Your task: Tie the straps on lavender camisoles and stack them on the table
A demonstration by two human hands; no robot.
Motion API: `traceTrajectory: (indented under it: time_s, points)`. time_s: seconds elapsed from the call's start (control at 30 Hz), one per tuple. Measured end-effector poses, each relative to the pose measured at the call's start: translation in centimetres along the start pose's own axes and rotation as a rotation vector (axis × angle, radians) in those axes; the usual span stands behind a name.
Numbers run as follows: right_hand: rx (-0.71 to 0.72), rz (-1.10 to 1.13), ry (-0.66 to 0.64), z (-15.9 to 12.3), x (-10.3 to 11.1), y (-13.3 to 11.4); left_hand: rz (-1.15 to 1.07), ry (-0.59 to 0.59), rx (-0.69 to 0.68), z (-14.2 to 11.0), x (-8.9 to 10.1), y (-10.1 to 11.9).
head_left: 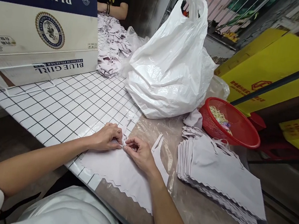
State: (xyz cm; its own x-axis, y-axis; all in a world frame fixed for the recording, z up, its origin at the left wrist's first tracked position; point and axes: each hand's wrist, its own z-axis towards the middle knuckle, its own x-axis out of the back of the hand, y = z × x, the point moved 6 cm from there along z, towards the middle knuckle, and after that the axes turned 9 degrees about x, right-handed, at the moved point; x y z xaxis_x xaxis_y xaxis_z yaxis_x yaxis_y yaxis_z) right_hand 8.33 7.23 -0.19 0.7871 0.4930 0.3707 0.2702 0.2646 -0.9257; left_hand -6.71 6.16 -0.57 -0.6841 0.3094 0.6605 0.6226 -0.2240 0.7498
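Observation:
A pale lilac strappy top (126, 173) with a wavy hem lies flat at the table's near edge, one strap standing out at its right. Both hands meet at its upper edge. My left hand (107, 137) is closed, its thumb and fingers pinching the fabric edge. Close beside it, my right hand (140, 153) also pinches the edge between thumb and forefinger, the other fingers curled. Whatever small detail sits between the fingertips is too small to make out. To the right rests a neat stack of similar folded tops (219, 170).
A large white plastic bag (172, 67) stands beyond my hands. A red basket (232, 129) holds small pale pieces. At left is a beer carton (38, 29) with a wire frame before it. A person (114, 7) sits behind a heap of lilac garments (110, 47).

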Motion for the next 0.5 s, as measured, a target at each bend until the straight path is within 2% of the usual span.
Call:
traceTrajectory:
  time_s: [0.13, 0.3, 0.5]
  points:
    - [0.053, -0.022, 0.025, 0.1, -0.3, -0.6, 0.004, -0.011, -0.019, 0.0, -0.1, 0.1]
    - [0.115, -0.059, 0.117, 0.1, -0.9, -0.5, 0.038, -0.019, -0.038, 0.0, -0.3, 0.1]
    - [0.097, -0.016, 0.186, 0.2, -1.4, 0.2, 0.045, 0.008, -0.015, 0.3, -0.5, 0.0]
